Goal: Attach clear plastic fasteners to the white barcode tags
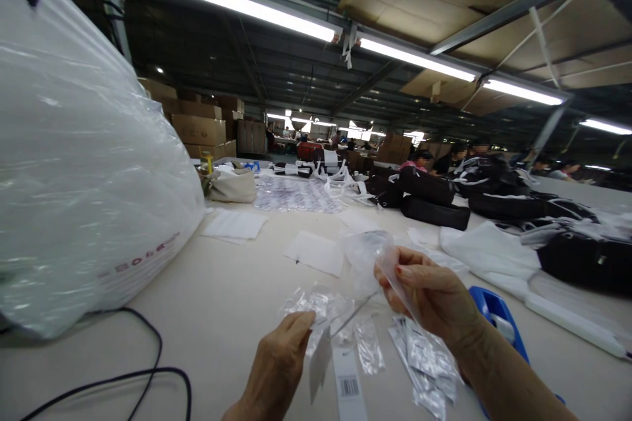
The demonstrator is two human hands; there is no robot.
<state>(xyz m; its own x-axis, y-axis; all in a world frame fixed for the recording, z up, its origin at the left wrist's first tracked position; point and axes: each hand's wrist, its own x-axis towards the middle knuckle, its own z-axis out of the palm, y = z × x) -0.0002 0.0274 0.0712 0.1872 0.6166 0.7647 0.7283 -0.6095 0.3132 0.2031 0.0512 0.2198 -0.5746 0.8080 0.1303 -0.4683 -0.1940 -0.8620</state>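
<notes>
**Both hands on small clear bags at the packing surface**

Left hand (pixel 281 358), low centre of view, fingers pinched shut on a crumpled clear plastic bag (pixel 316 308). A white card tag (pixel 320 363) hangs down from the same pinch, just below the fingertips. Right hand (pixel 434 299), slightly higher and to the right, is clenched on a 2nd clear bag (pixel 368 256), held up off the surface w/ its open end puffed toward the camera. The two bags are near each other but apart; a thin strip of plastic runs between them.

On the pale surface (pixel 217 302) below the hands: a white barcode label (pixel 348 385) lying flat, a small clear sachet (pixel 369 347) just beside it, and a loose pile of silver packets (pixel 427 362) under the right wrist. A blue tape dispenser (pixel 496 316) sits just behind the right forearm, partly hidden by it.

Far left: a big white plastic sack (pixel 83 177) w/ faint red print, and a black cable (pixel 148 368) looping out from under it. Further back: white paper sheets (pixel 316 253), a beige pouch (pixel 232 185), black bags (pixel 434 210) in rows, cardboard boxes (pixel 197 128) stacked behind. Other people sit well away at the far end, too small to tell what they do.
</notes>
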